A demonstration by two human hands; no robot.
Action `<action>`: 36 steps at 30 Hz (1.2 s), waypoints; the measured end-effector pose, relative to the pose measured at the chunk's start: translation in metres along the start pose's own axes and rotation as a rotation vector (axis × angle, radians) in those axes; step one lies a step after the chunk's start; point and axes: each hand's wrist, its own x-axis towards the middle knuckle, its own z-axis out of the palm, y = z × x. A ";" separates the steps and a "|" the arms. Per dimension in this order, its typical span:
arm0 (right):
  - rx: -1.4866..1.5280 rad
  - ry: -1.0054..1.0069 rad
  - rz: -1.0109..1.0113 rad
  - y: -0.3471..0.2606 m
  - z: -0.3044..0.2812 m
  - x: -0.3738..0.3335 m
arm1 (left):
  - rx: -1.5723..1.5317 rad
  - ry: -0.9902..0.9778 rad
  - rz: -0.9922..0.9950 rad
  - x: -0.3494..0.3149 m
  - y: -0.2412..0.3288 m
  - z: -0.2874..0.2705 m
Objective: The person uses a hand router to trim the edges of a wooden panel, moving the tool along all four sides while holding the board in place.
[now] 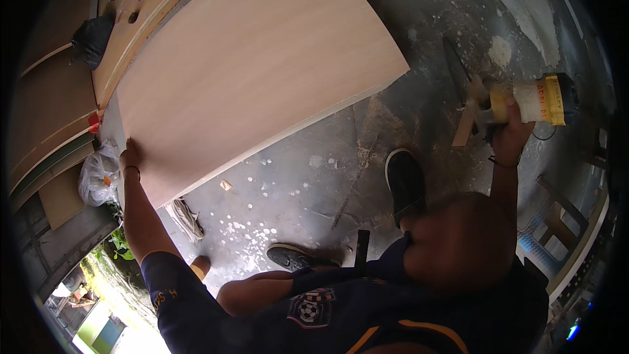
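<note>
A large pale plywood sheet [262, 65] lies slanting across the upper left, its near edge running from lower left to upper right. At the sheet's left end, my left hand [130, 157] grips the edge with its fingers on the top face. Out to the right, my right hand [513, 141] is closed around a yellow-and-black handheld power tool [534, 100]. The tool is held apart from the sheet, over the floor. Its working end is smeared by motion, so its exact kind cannot be made out.
Long wooden boards [49, 115] stack along the left, with a black plastic bag [94, 40] and a white plastic bag [98, 174] beside them. A wood offcut [463, 127] lies under the tool. My dark shoes [405, 180] stand on the paint-spotted concrete floor [308, 170].
</note>
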 end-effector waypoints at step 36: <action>0.000 0.094 -0.063 0.074 -0.070 0.017 | -0.216 0.102 1.857 -0.473 0.420 -0.047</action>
